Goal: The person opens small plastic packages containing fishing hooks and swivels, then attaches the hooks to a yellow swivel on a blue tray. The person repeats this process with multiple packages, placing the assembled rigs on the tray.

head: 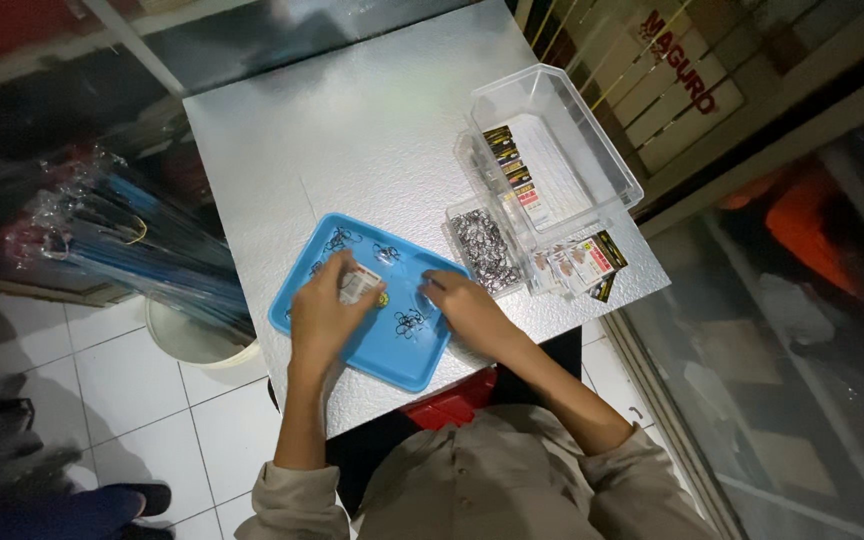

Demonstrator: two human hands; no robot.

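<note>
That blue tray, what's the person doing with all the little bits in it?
A person works over the blue tray on a silver table. The left hand holds a small packet. The right hand touches the tray near small piles of dark metal rings. A clear box with more packets stands to the right.
</note>
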